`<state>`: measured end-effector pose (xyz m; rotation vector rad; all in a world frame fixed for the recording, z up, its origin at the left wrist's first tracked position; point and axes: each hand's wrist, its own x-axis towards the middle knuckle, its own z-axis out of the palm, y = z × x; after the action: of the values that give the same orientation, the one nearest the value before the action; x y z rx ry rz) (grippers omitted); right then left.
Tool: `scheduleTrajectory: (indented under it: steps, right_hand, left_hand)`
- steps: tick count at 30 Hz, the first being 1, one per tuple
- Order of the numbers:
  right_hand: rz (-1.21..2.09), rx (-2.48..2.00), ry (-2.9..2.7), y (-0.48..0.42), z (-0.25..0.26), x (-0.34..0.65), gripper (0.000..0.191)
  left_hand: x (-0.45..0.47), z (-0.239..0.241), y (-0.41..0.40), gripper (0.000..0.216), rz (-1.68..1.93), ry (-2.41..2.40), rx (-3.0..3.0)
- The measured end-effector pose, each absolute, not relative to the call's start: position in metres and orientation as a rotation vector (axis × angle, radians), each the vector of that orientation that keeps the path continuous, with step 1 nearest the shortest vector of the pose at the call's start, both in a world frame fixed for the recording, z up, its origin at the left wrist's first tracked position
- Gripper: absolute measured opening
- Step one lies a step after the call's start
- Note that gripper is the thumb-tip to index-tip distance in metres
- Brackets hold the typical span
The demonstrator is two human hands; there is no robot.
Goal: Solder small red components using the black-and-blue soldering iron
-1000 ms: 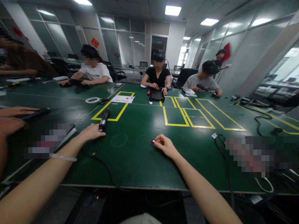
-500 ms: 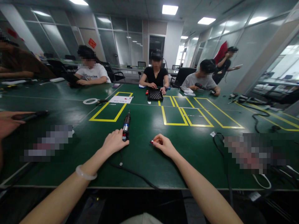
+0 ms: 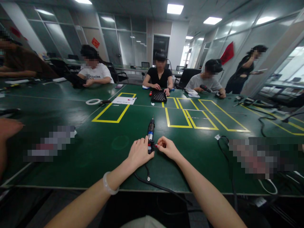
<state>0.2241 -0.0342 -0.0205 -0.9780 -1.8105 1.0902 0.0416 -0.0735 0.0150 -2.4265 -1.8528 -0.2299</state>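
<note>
An electric screwdriver (image 3: 150,132) with a thin bit, a silver-and-blue band and red-and-black parts at its rear lies on the green table, bit pointing away from me. My left hand (image 3: 140,149) grips its rear end from the left, fingers over the side and thumb at the back. Close on the right, my right hand (image 3: 168,148) pinches a small red part (image 3: 156,146) against or just beside the screwdriver's rear; contact is too small to make out. A black cord (image 3: 152,185) and a thin lead with a ring terminal (image 3: 148,179) trail toward the table's front edge.
Yellow tape outlines (image 3: 180,127) mark the green table (image 3: 118,177). A white sheet (image 3: 123,100) and a coiled white cable (image 3: 93,102) lie farther off. Another person's hand (image 3: 10,128) is at left. Co-workers sit opposite, one at a black tray (image 3: 159,96). Cables (image 3: 224,148) lie at right.
My left hand has slid the screwdriver rightward, up to my right hand. The right hand has stayed nearly in place with the red part. The standing person has shifted right.
</note>
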Motion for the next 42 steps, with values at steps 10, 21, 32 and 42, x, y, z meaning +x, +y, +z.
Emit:
scheduleTrajectory:
  steps: [10,21,32,42]
  right_hand:
    - [0.972,-0.990,-1.945,-0.035,-0.019,0.224,0.012]
    - [0.874,-1.068,-1.933,-0.037,-0.020,0.223,0.018]
    - [0.663,-1.061,-2.039,-0.040,-0.014,0.226,0.011]
    - [0.773,-0.978,-2.062,-0.042,-0.009,0.231,0.018]
  left_hand:
    - [0.044,0.016,-0.076,0.074,-0.269,-1.861,-2.442]
    - [0.049,0.014,-0.076,0.068,-0.293,-1.866,-2.425]
    - [0.048,0.012,-0.072,0.073,-0.260,-1.952,-2.438]
    - [0.051,0.017,-0.067,0.062,-0.223,-1.992,-2.369]
